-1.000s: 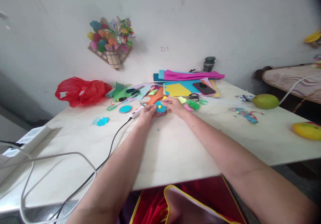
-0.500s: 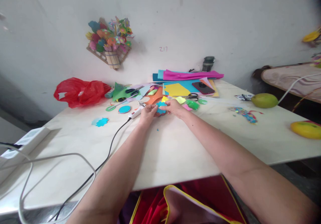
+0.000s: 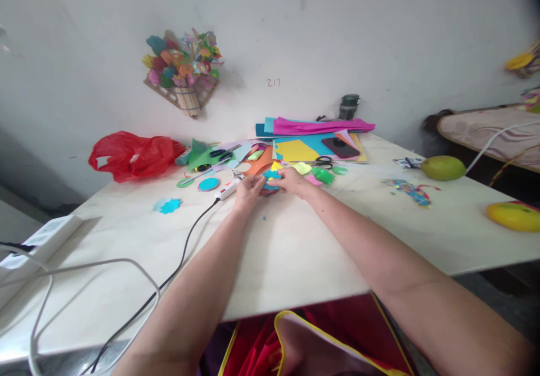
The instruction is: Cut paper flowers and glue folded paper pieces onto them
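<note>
Between my two hands is a blue flower cutout (image 3: 272, 177) with a small yellow spot at its middle. My left hand (image 3: 250, 189) pinches its left edge, and my right hand (image 3: 292, 181) pinches the right edge. Something reddish shows just under the cutout, too small to name. Beside my left hand lies a white glue gun (image 3: 228, 191) with a black cord, its tip pointing away from me. Further left on the table are a blue disc (image 3: 208, 184) and another blue flower cutout (image 3: 170, 205).
Scissors (image 3: 324, 162), a phone (image 3: 341, 147) and coloured sheets (image 3: 296, 150) lie at the back. A red plastic bag (image 3: 135, 155) sits back left. A power strip (image 3: 46, 235) with loose cables is at the left, mangoes (image 3: 442, 168) at the right.
The yellow middle of the blue flower cutout now shows between my fingers. Both hands keep almost the same place and hold; the view has shifted slightly.
</note>
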The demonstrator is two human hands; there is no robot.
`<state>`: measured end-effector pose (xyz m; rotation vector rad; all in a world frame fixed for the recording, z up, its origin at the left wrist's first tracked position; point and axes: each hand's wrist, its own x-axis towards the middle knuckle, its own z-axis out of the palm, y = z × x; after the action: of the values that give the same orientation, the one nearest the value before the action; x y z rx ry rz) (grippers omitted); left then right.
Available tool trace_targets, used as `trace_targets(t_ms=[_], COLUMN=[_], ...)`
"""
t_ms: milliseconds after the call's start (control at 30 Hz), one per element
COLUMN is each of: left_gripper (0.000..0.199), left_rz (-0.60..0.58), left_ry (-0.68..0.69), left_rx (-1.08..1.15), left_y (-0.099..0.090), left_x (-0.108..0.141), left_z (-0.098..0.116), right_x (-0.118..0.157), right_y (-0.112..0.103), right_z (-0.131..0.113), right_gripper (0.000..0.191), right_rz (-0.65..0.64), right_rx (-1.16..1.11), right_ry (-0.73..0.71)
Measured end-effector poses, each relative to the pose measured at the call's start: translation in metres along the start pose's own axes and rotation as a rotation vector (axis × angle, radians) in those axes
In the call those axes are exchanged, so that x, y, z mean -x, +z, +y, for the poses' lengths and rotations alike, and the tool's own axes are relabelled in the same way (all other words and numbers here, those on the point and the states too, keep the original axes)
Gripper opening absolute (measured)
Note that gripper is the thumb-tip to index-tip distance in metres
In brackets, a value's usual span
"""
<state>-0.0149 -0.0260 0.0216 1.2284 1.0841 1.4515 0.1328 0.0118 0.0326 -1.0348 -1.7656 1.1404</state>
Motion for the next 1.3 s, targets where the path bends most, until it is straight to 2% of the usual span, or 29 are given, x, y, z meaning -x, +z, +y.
trace_targets(t_ms=[233,567,733,1167,1300], left_gripper=[0.037,0.042,0.041,0.038,0.039], left_rz=[0.030,0.043,0.017,0.062,0.035], left_ry=[0.000,0.002,0.005,-0.012,-0.017], left_rx=[0.022,0.009,0.003,0.021,0.046], left_y=[0.0055,0.0034,0.0048,0.0040,0.0036], left_x=[0.0022,-0.0003,0.0013,-0.0008,0.0005], left_z=[0.0035,0.0011,0.0025,0.0004,-0.0005], right_x=[-0.0021,0.0005,-0.0021,-0.0006,-0.0026], right_y=[0.0001,-0.0069,-0.0059,-0.0060,-0.0057], right_z=[0.0013,0.0035,0.0051,0.0048,0.0070], right_gripper=[0.042,0.048,0.050,0.048,0.048], right_rz=[0.001,-0.063,-0.007,-0.034,0.011], right_rx=[-0.034,-0.093,-0.051,-0.155,-0.143], right_ry=[0.008,-0.013,-0.039,-0.045,-0.061])
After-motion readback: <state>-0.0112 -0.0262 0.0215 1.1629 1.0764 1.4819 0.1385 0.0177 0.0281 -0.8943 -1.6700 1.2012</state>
